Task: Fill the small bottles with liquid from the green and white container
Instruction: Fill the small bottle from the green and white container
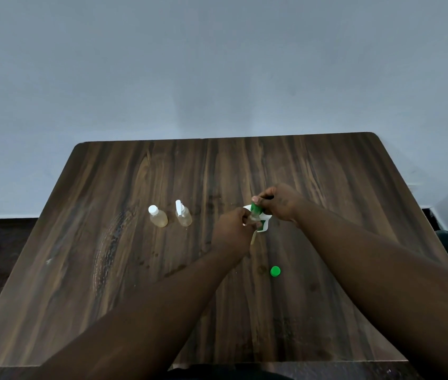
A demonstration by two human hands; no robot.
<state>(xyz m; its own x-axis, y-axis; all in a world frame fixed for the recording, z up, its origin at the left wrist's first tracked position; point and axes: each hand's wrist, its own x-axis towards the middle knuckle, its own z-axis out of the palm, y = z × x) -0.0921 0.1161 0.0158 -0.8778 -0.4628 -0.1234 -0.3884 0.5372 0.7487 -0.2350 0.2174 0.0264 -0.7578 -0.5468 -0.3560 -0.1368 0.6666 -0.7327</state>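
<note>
Standing left on the worktop, a capped bottle and a spray bottle hold liquid. The left hand has its grip clamped on a third bottle, near upright. The right hand, grip pinching the green and white container, holds its spout at that mouth from the right.

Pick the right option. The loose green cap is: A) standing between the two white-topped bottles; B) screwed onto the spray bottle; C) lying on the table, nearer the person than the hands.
C: the green cap lies alone on the table, on the near side of the left hand and right hand.
</note>
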